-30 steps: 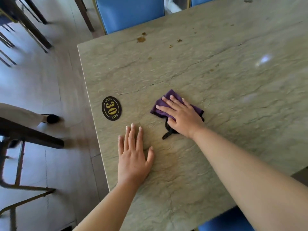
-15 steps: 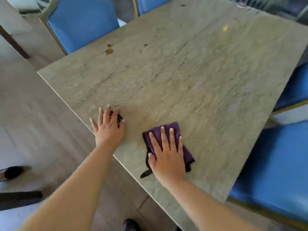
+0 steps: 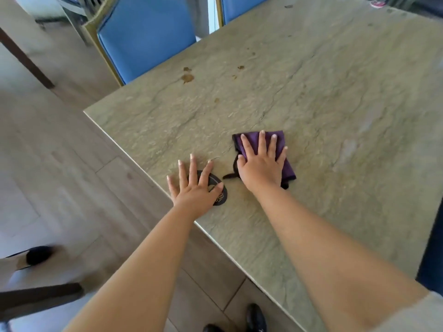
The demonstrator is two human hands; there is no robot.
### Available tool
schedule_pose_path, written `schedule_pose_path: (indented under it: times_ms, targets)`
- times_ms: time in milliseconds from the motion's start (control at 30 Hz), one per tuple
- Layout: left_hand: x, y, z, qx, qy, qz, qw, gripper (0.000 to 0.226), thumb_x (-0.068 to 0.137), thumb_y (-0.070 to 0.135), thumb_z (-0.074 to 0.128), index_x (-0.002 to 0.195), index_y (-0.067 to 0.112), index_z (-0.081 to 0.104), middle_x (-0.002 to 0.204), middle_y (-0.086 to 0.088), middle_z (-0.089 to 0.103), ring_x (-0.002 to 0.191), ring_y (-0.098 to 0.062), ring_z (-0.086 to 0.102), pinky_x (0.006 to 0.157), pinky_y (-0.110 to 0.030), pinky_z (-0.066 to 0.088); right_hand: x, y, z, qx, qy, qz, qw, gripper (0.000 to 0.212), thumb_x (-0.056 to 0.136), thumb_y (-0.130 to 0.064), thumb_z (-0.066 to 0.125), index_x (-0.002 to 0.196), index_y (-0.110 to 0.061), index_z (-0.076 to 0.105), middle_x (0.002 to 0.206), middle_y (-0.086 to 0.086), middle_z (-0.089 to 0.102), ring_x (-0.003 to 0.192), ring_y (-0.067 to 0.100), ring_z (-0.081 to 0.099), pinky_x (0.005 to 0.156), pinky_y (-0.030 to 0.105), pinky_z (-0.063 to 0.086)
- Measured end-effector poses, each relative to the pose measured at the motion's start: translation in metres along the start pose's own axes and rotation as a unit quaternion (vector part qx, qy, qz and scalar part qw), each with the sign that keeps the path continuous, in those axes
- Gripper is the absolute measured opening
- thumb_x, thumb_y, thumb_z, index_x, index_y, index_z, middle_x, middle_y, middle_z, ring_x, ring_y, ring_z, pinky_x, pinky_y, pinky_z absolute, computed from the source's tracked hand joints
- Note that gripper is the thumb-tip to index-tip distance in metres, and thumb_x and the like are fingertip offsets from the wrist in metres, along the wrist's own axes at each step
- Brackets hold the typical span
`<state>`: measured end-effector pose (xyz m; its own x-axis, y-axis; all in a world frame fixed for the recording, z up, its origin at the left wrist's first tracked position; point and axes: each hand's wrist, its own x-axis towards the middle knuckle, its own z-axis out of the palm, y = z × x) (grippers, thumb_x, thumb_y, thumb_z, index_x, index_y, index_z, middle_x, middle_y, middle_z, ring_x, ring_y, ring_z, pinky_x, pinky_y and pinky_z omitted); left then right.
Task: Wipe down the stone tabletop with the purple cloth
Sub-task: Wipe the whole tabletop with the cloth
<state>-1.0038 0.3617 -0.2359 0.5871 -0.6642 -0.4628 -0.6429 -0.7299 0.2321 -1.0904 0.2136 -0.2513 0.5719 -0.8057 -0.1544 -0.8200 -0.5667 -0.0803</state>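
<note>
Greenish veined stone desk (image 3: 323, 97): folded purple cloth (image 3: 286, 167) with black trim, lying near the left edge, pressed flat under the right hand (image 3: 262, 164), fingers straight and spread. Left hand (image 3: 195, 185), released and flat, rests over a black oval plaque (image 3: 221, 196). Brown stains (image 3: 187, 77) toward the far edge; blue padded chair (image 3: 146, 37) beyond.

The stone tabletop (image 3: 311, 97) looks matt and greenish-grey, veined with fine cracks and dotted with brown dried stains (image 3: 187, 77) toward its far edge. The purple cloth (image 3: 285, 164) is soft, folded fabric with a dark trim, and the oval plaque (image 3: 221, 196) beside it looks like smooth black plastic with gold ornament. The chair (image 3: 146, 37) has a smooth blue padded back, like vinyl, in a dull gold frame, and the floor (image 3: 60, 164) is pale wood-look planks with a low sheen.
</note>
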Motion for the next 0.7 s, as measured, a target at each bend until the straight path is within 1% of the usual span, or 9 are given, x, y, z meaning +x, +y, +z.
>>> schedule_pose_path:
  times_ms: [67,100,233,300,367,433,500,600,700]
  targets:
    - [0.002,-0.002,-0.004,-0.011,-0.025,0.006,1.0,0.066,0.094,0.065,0.023,0.147,0.048,-0.013,0.151,0.008,-0.04,0.137,-0.021,-0.04,0.111,-0.053,-0.022,0.01,-0.018,0.0,0.002,-0.008,0.003,1.0,0.055,0.096,-0.05,0.014,0.148,-0.045,-0.003,0.16,0.004,-0.011,0.145,0.034,-0.016,0.113,0.06,-0.01]
    - [0.002,-0.002,-0.006,-0.022,-0.034,0.01,0.999,0.065,0.094,0.062,0.024,0.147,0.049,-0.012,0.151,0.009,-0.04,0.137,-0.021,-0.04,0.11,-0.052,-0.023,0.007,-0.022,0.001,0.002,-0.007,-0.022,1.0,0.054,0.097,-0.05,0.016,0.148,-0.045,-0.002,0.161,0.003,-0.01,0.145,0.034,-0.015,0.114,0.059,-0.009]
    - [0.0,-0.003,-0.009,-0.078,-0.033,0.013,0.996,0.061,0.097,0.045,0.027,0.15,0.044,-0.003,0.153,0.012,-0.034,0.138,-0.015,-0.038,0.11,-0.048,-0.024,-0.033,0.0,0.006,-0.006,0.02,-0.22,0.975,0.055,0.094,-0.049,0.019,0.148,-0.047,0.008,0.161,-0.004,0.005,0.148,0.026,0.0,0.118,0.053,0.001]
    - [-0.004,-0.007,-0.005,-0.1,0.017,0.02,0.995,0.059,0.098,0.037,0.028,0.151,0.041,0.003,0.157,0.014,-0.023,0.142,-0.011,-0.029,0.114,-0.044,-0.021,-0.036,0.016,0.006,-0.011,0.014,-0.26,0.965,0.054,0.093,-0.051,0.017,0.147,-0.048,0.009,0.16,-0.008,0.008,0.148,0.022,0.004,0.118,0.051,0.005]
    - [-0.006,-0.015,-0.003,-0.107,0.108,0.041,0.988,0.054,0.099,0.04,0.028,0.15,0.038,0.013,0.16,0.016,-0.002,0.147,-0.008,-0.011,0.119,-0.041,-0.009,-0.021,0.019,0.005,-0.015,0.02,-0.216,0.976,0.054,0.093,-0.052,0.014,0.146,-0.05,0.006,0.16,-0.01,0.005,0.148,0.019,0.001,0.119,0.049,0.003]
    - [0.002,-0.029,-0.008,-0.072,0.188,0.084,0.976,0.051,0.098,0.044,0.03,0.148,0.034,0.024,0.155,0.015,0.021,0.145,-0.012,0.013,0.118,-0.039,0.007,0.007,0.009,0.003,-0.013,0.035,-0.119,0.992,0.053,0.095,-0.051,0.014,0.147,-0.048,0.003,0.161,-0.008,0.0,0.148,0.021,-0.003,0.118,0.051,-0.001]
    - [0.026,-0.043,-0.022,-0.027,0.204,0.129,0.97,0.05,0.097,0.047,0.033,0.145,0.032,0.031,0.151,0.012,0.027,0.141,-0.015,0.022,0.117,-0.04,0.014,0.04,-0.007,-0.001,-0.01,0.036,-0.019,0.999,0.054,0.097,-0.05,0.016,0.149,-0.043,0.002,0.161,-0.003,-0.004,0.148,0.026,-0.007,0.117,0.053,-0.004]
    - [0.079,-0.064,-0.052,0.022,0.162,0.143,0.976,0.053,0.096,0.057,0.028,0.146,0.041,0.026,0.16,0.009,0.009,0.148,-0.018,0.004,0.12,-0.049,0.0,0.089,-0.031,-0.01,-0.01,0.02,0.076,0.997,0.056,0.098,-0.05,0.014,0.15,-0.038,-0.002,0.161,0.003,-0.01,0.146,0.032,-0.012,0.116,0.056,-0.006]
    - [0.126,-0.084,-0.084,0.062,0.144,0.152,0.976,0.064,0.089,0.071,0.022,0.148,0.047,0.015,0.161,0.009,-0.002,0.149,-0.016,-0.008,0.118,-0.053,-0.009,0.13,-0.059,-0.015,-0.003,0.0,0.116,0.993,0.059,0.097,-0.052,0.013,0.15,-0.036,-0.005,0.16,0.007,-0.013,0.145,0.036,-0.015,0.114,0.06,-0.007]
